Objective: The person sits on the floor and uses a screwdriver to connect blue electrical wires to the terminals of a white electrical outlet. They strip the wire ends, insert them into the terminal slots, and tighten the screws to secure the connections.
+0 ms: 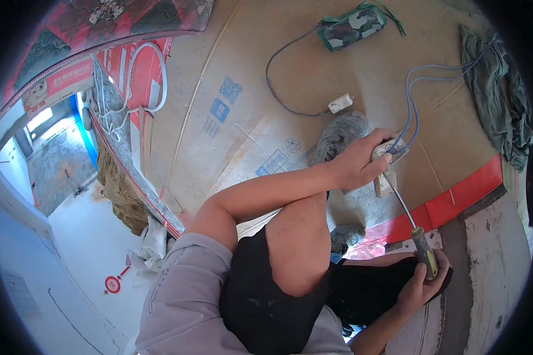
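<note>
My left hand is closed around a small, dirty white electrical box, thumb and fingers on its sides. Two blue-grey wires run from the box up to the right. In my right hand is a screwdriver with a grey and yellow handle, gripped near the handle's end. Its long metal shaft points up and left toward the box; my left hand partly hides where the tip meets it. Just below the box a pale block-like piece shows; I cannot tell whether it is joined to it.
A camouflage pouch with a dark cord to a white plug lies on the cardboard floor covering. Dark green cloth is at the far right. A white cable loop hangs at left. My dusty shoe is beside my left hand.
</note>
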Action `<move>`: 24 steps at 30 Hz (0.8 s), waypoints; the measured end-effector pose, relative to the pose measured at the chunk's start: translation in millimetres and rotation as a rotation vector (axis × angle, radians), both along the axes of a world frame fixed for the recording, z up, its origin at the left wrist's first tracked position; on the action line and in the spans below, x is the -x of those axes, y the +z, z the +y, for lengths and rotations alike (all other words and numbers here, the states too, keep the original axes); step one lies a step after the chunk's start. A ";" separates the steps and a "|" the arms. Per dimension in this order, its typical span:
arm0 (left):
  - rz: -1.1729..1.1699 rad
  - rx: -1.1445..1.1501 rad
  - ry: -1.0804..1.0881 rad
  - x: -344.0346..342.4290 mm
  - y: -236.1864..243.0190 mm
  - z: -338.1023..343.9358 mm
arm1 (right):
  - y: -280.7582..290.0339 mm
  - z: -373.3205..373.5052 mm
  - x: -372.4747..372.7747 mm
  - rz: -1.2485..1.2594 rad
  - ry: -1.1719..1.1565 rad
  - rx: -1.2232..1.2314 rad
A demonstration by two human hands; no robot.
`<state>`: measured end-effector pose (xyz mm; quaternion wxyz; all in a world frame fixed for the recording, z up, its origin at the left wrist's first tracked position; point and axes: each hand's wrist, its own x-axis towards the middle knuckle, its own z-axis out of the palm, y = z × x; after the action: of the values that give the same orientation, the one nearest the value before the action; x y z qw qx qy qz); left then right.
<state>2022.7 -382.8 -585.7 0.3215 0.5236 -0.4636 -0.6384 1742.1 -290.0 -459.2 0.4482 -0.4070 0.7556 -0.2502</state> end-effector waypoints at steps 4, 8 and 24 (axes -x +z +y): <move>0.004 -0.008 0.039 1.9 1.8 1.7 | -5.6 7.1 14.0 -0.155 -0.158 -0.176; 0.006 -0.006 0.012 5.7 0.1 -0.7 | -4.5 -5.7 -1.0 -0.079 -0.038 0.056; 0.002 -0.046 0.050 5.4 5.2 -2.3 | 5.0 -13.2 -7.3 0.052 -0.010 0.122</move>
<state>2017.2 -385.1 -580.5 0.3258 0.5415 -0.4352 -0.6413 1749.3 -303.2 -454.2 0.4015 -0.4360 0.7523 -0.2877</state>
